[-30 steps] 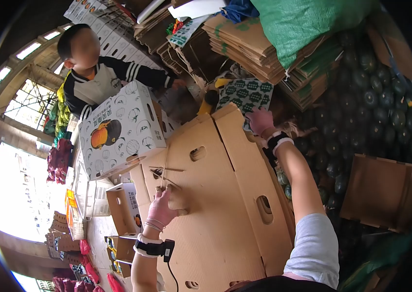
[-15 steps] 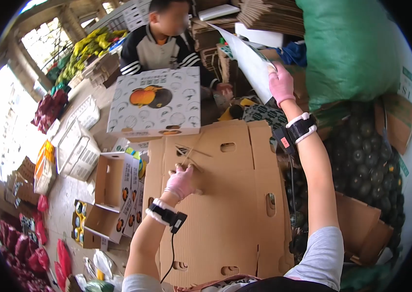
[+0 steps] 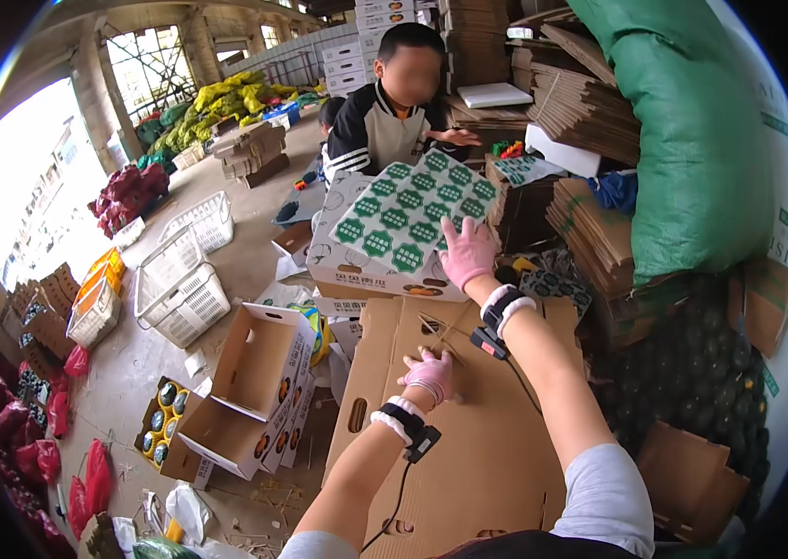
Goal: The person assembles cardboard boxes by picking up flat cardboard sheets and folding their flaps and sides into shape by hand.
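Observation:
My left hand, in a pink glove with bare fingertips, rests on a flat brown cardboard sheet with its fingers spread. Thin stems lie on the cardboard just beyond those fingertips. Further forward, my right hand, gloved the same way, lies with fingers apart at the near right edge of a sheet of green labels. That sheet lies flat on top of a white printed carton, covering most of its lid. Both wrists wear strapped devices with cables.
A person sits behind the carton, one hand raised. Open cartons, a box of yellow-wrapped round produce and white baskets stand left. At right are a green sack, stacked cardboard and a dark produce heap.
My right hand has brought the label sheet from the upper right down onto the carton, and its fingers have spread. My left hand stays on the cardboard. The view has turned.

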Motion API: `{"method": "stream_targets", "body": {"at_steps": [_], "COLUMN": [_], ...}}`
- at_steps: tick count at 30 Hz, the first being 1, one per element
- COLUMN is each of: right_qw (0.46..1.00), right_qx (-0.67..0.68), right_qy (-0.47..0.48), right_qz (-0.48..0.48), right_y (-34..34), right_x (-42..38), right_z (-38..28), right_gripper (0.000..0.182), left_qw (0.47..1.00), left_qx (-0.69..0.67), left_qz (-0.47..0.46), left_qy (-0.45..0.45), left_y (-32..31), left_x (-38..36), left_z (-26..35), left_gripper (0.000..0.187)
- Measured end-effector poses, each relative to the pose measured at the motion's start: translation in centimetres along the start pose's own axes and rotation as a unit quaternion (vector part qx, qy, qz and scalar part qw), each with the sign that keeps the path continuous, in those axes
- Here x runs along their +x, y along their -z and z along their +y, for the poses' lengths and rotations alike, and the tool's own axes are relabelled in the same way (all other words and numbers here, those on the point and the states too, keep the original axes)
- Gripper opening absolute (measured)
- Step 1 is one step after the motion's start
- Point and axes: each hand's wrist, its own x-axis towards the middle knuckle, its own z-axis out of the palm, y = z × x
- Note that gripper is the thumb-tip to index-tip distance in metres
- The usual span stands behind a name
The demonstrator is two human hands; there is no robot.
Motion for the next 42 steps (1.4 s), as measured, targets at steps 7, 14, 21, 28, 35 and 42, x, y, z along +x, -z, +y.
{"method": "stream_targets", "body": {"at_steps": [7,14,21,28,35,42], "right_qw": [0.986,0.962,0.908,0.908,0.95,0.886], "right_qx": [0.1,0.237,0.398,0.35,0.071,0.206], "right_qy": [0.133,0.131,0.125,0.164,-0.041,-0.252], "right_qz": [0.004,0.031,0.025,-0.163,-0.302,-0.331], "right_y": [-2.1,-2.0,-3.0,-0.1,12.4,17.5], "right_x": [-0.4,-0.6,0.0,-3.2,-24.8,-41.4], "right_z": [0.0,-0.9,-0.3,2.3,13.5,16.0], "right_gripper": [0.054,0.031,0.05,0.075,0.093,0.087], "left_qw": [0.999,0.998,0.999,0.996,0.981,0.927], "left_qx": [-0.038,-0.059,-0.053,-0.056,-0.03,-0.245], "left_qz": [-0.014,-0.008,-0.013,0.054,0.17,0.281], "left_qy": [0.0,0.005,0.003,-0.037,-0.085,-0.031], "left_y": [0.6,0.7,0.7,-0.6,-7.3,-15.0], "left_x": [-0.5,-0.5,-0.4,-0.2,-11.4,-19.9], "left_z": [0.0,0.0,0.1,-1.1,-10.1,-13.9], "left_gripper": [0.104,0.103,0.099,0.089,0.088,0.063]}}
